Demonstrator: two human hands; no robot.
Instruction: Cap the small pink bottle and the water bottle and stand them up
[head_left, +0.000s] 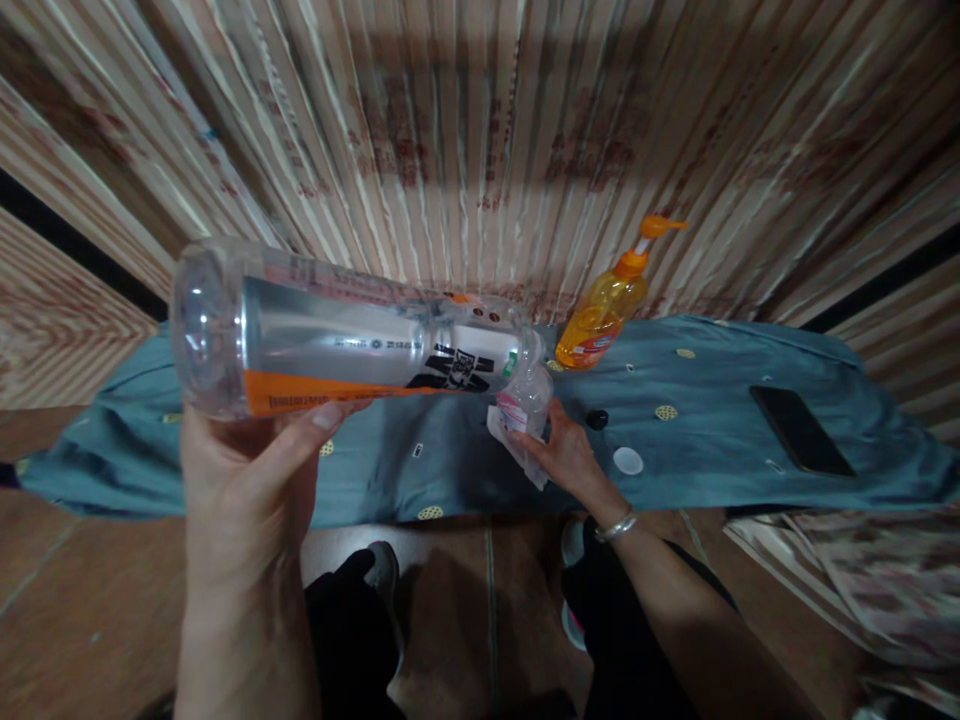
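Two hands (247, 480) on clear bottle (345, 345), mouth hidden by wrapper (521, 415)

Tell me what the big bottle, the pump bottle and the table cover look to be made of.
Big bottle: clear glossy plastic, it seems; the wall shows through its base, and a printed silver and orange label wraps it. The left hand holds it sideways.
Pump bottle: translucent orange plastic, shiny, with an opaque orange pump.
Table cover: matte blue-grey woven cloth, likely cotton; it creases and drapes softly.

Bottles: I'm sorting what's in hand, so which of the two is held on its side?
The big clear bottle, gripped by the left hand, lies sideways. The orange pump bottle stands untouched on the blue cloth.
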